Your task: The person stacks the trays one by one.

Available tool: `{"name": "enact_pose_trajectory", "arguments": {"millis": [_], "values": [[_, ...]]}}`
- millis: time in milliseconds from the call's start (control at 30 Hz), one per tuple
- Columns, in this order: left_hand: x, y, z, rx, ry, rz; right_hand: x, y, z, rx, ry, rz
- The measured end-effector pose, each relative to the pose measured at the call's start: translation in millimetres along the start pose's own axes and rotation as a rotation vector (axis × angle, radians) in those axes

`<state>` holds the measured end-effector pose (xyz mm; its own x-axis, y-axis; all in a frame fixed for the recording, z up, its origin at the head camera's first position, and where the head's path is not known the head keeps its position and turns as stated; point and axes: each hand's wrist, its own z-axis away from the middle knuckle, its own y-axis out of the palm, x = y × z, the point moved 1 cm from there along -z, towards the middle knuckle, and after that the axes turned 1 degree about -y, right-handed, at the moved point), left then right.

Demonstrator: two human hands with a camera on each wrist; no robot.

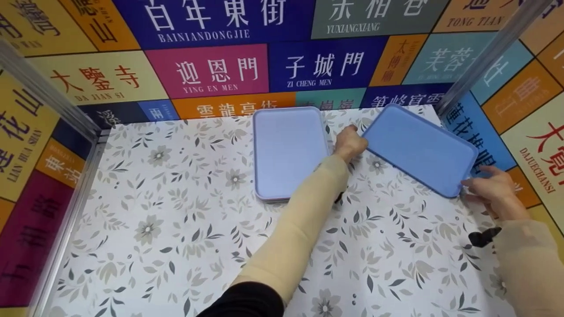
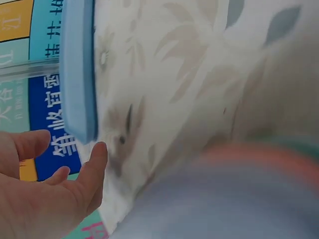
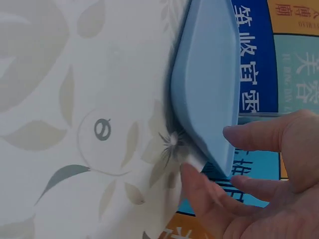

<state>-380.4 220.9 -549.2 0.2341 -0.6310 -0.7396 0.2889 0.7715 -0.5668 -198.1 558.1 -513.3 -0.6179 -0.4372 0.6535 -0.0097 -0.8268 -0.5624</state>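
A rectangular blue tray (image 1: 421, 149) lies at a slant at the back right of the table. My left hand (image 1: 351, 143) is at its left corner; in the left wrist view the thumb and fingers are spread around the tray's end (image 2: 79, 74), pinching nothing. At the opposite corner is my right hand (image 1: 493, 189), with the tray's corner (image 3: 209, 99) between its parted thumb and fingers. Whether either hand touches the rim I cannot tell. Left of the blue tray lies a lilac tray (image 1: 291, 149), with further rims showing beneath its near edge.
The table (image 1: 176, 246) has a white cover with a leaf and flower print. Panels with coloured sign blocks (image 1: 207, 70) stand behind and at both sides. Metal posts (image 1: 493, 53) mark the back corners. Blurred coloured rims (image 2: 269, 152) fill the left wrist view's lower right.
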Motion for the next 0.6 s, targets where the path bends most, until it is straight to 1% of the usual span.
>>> {"name": "enact_pose_trajectory", "arguments": {"millis": [100,167,233,300,400,467,533,600], "values": [[9.4,24.5,-22.4,0.021,-0.052,0.065,-4.3,3.8,-2.4,0.022,-0.012,-0.079],[11.1,27.9,-26.7,0.035,-0.068,0.144,-3.4,7.5,-5.9,0.006,-0.032,-0.103],[11.6,34.0,-35.2,0.047,-0.066,0.217,-2.1,9.7,-9.9,-0.030,-0.048,-0.107],[10.6,38.5,-41.4,0.073,-0.063,0.260,-2.6,9.9,-13.1,-0.056,-0.055,-0.086],[6.1,43.5,-44.5,0.116,-0.070,0.276,-6.5,6.7,-15.6,-0.070,-0.053,-0.057],[5.8,42.7,-44.6,0.129,-0.071,0.267,-7.8,6.4,-16.9,-0.060,-0.056,-0.055],[5.5,41.4,-43.0,0.128,-0.075,0.268,-8.8,6.2,-17.2,-0.049,-0.059,-0.078],[5.1,38.9,-38.7,0.110,-0.089,0.292,-9.8,6.3,-17.2,-0.033,-0.061,-0.138]]}}
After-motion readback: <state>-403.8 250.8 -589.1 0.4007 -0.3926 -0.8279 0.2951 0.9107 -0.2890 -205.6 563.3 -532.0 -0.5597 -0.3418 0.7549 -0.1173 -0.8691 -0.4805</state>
